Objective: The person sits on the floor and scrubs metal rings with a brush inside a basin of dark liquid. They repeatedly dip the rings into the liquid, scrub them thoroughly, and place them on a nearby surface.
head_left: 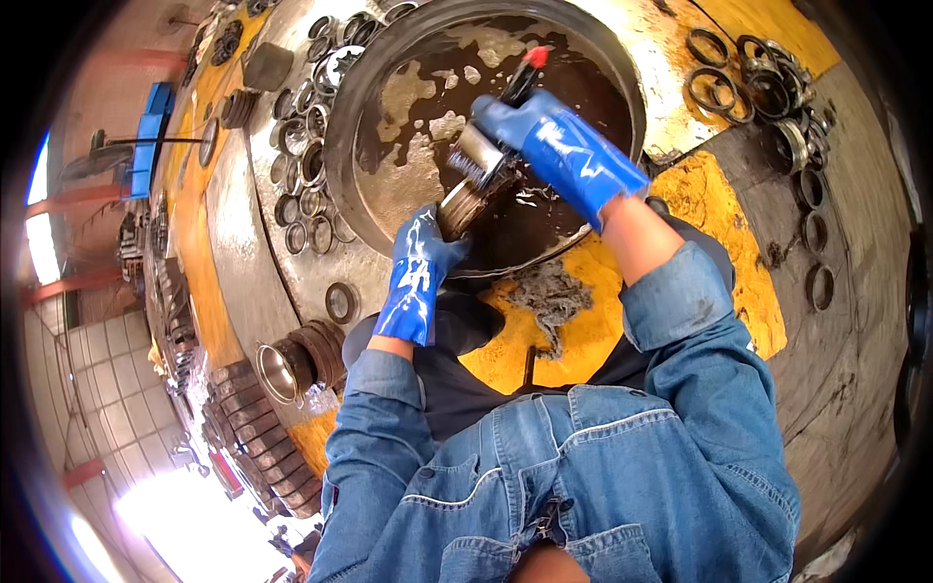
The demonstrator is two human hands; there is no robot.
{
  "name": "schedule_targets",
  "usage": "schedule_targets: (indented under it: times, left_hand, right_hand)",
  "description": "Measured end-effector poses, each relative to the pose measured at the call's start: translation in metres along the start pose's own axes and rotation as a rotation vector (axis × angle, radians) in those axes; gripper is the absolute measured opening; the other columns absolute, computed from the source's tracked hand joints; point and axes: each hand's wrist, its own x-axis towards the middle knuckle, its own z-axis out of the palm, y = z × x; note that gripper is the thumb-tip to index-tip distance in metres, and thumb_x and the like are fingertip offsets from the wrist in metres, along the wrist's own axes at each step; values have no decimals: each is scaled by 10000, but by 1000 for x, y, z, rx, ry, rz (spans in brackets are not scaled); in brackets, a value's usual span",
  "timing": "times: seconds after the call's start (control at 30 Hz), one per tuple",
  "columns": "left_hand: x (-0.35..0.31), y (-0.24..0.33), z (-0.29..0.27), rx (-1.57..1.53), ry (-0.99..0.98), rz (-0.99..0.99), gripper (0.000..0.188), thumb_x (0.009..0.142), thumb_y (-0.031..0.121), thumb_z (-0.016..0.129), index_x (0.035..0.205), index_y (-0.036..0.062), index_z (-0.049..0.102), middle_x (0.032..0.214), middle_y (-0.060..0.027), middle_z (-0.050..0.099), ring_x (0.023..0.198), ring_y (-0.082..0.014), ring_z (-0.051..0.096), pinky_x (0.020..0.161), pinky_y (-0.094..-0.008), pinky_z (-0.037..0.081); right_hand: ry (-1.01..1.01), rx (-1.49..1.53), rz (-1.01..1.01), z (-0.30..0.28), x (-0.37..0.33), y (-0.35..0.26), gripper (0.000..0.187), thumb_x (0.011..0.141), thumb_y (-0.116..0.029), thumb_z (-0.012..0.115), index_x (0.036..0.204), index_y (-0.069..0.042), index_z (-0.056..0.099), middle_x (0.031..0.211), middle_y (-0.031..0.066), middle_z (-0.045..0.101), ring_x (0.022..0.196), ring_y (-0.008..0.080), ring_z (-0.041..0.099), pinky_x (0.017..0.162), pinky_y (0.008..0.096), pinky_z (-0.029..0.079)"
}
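Over the round basin [340, 146], the right hand [542, 131] wraps firmly around a black, red-tipped handle [520, 83]. The left hand [420, 260] curls partly closed around a brownish ridged piece [462, 209]. Glossy, wet blue gloves [583, 160] cover both. Between them, a shiny metal part [481, 148] has a dark, bristly edge; its join to the piece is unclear.

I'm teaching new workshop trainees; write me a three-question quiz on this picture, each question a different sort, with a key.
1. Which of the person's hands grips the red-tipped handle?
2. True or false: rings lie on both sides of the basin.
3. What lies on the yellow surface between the person's legs?
a) a blue bucket
b) a grey, fibrous clump
c) a white plate

Key: 1. The right hand. 2. True. 3. b.
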Motion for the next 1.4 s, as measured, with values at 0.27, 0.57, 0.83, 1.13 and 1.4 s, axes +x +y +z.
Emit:
schedule_targets:
  times: [0.27,0.57,0.83,1.13,1.4]
  left_hand:
    - [12,3,3,36,-108,-95,567,663,353,869,1101,26,718,1081,-248,725,1042,-404,691,914,-463,559]
    - [10,15,-6,48,-76,-78,589,656,333,880,1136,35,714,1067,-244,729,1047,-398,694,925,-455,557]
    - [15,39,-27,109,-175,-34,648,674,373,863,1209,56,679,1101,-220,735,1068,-397,695,946,-442,554]
    - [72,125,-21,366,-297,84,505,726,307,822,1121,3,739,1083,-269,725,1049,-409,703,927,-471,554]
    - [16,43,-9,144,50,157,552,736,309,843,1167,11,670,1106,-233,719,1098,-406,672,968,-451,529]
  right_hand:
    - [30,-327,68,33,45,53,547,931,-558,610,1027,-39,750,932,218,741,896,359,725,840,437,551]
    - [36,-250,99,23,49,43,578,921,-607,618,999,-50,748,933,203,745,903,318,723,846,441,559]
    - [33,-182,52,11,52,73,505,932,-546,642,931,-54,758,840,191,740,828,305,737,792,449,562]
    - [162,-566,216,21,75,118,474,907,-523,621,1150,-135,745,1060,173,747,1022,372,708,913,459,555]
    - [323,-162,234,-9,63,69,509,924,-537,619,1013,-57,765,896,217,746,905,381,733,838,431,575]
